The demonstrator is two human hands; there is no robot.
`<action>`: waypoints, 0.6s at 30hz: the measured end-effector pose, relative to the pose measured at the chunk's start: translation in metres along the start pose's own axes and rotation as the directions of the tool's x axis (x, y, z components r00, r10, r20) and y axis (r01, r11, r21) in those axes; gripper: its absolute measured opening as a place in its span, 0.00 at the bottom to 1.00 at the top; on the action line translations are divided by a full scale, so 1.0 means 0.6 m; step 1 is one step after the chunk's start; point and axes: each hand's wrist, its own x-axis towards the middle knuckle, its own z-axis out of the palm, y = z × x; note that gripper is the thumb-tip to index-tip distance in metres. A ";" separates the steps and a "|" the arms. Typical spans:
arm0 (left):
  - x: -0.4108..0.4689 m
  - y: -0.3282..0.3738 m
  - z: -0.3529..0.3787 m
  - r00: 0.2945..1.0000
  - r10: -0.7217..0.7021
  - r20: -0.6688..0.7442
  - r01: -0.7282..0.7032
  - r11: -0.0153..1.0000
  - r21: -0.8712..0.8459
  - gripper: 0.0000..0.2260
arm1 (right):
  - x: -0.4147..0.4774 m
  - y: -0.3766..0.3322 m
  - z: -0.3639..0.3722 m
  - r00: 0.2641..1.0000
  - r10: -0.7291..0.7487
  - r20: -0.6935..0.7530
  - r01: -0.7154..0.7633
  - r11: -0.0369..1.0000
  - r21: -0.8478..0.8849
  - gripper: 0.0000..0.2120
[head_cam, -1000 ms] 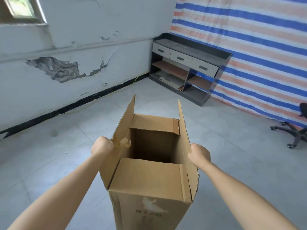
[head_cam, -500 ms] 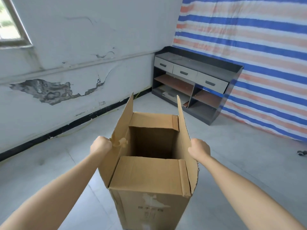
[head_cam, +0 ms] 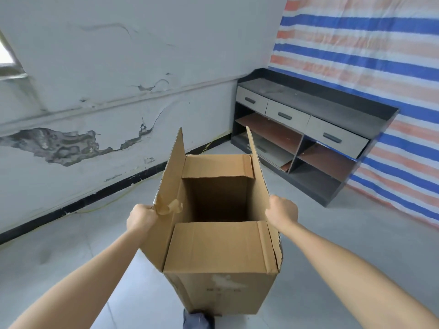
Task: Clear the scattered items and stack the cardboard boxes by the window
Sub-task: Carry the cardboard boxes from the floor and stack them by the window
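Observation:
A tall brown cardboard box (head_cam: 221,264) hangs in front of me, its top open and its inside dark and empty. Both side flaps stand up; the near and far flaps fold inward. My left hand (head_cam: 141,219) grips the edge of the left flap, beside a scrap of torn tape. My right hand (head_cam: 282,211) grips the edge of the right flap. A corner of the window (head_cam: 8,60) shows at the far left edge.
A dark cabinet (head_cam: 306,136) with three grey drawers and open shelves stands in the corner against a striped tarp (head_cam: 370,48). The white wall (head_cam: 99,96) with peeling paint runs along the left. Grey tiled floor (head_cam: 332,233) lies around. My shoe (head_cam: 198,320) shows below the box.
The view has swung right: the window slid off to the left, the cabinet came nearer and the office chair left the frame. Both hands keep the same grip on the box flaps.

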 end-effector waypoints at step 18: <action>0.430 0.298 0.131 0.994 -0.007 0.110 0.006 1.000 0.014 0.11 | 0.498 -0.058 -0.043 0.997 0.082 -0.015 -0.082 0.996 -0.037 0.09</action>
